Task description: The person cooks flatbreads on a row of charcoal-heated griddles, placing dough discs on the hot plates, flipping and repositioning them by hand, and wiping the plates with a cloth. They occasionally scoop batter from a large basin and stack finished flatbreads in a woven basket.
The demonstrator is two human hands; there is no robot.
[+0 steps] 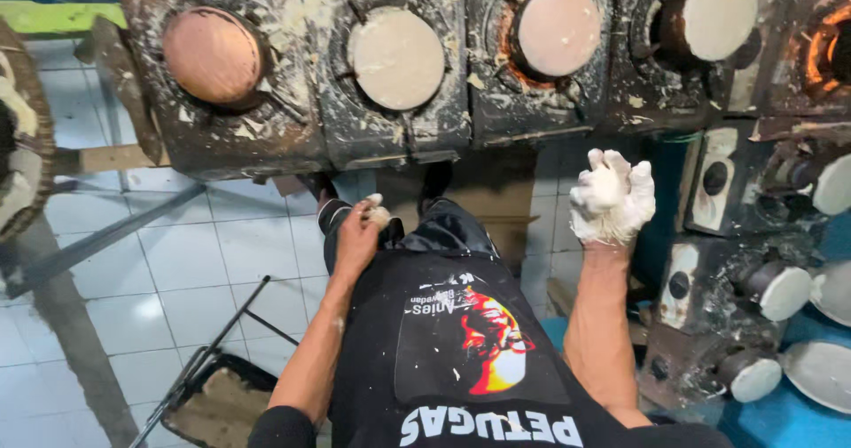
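I look down at my own body in a black printed shirt [461, 350]. My left hand [356, 235] rests on my knee, its fingers closed around a small whitish lump of dough [377, 210]. Raised at the right, my right hand [612, 198] is coated in wet white batter, and its fingers are curled on a blob of it. In front of me stands a row of blackened, batter-spattered burners. Round flat pans sit on them: a reddish-brown one [211, 55], a pale one [395, 58], a pinkish one [558, 30] and a tilted white one [716, 14].
More round pans [784, 291] on dark stove units with knobs [716, 179] stand at the right on a blue surface. A glowing burner [829, 49] is at the far right. White floor tiles [177, 262] lie at the left, with a metal stand [213, 342] and a dirty tray [217, 408].
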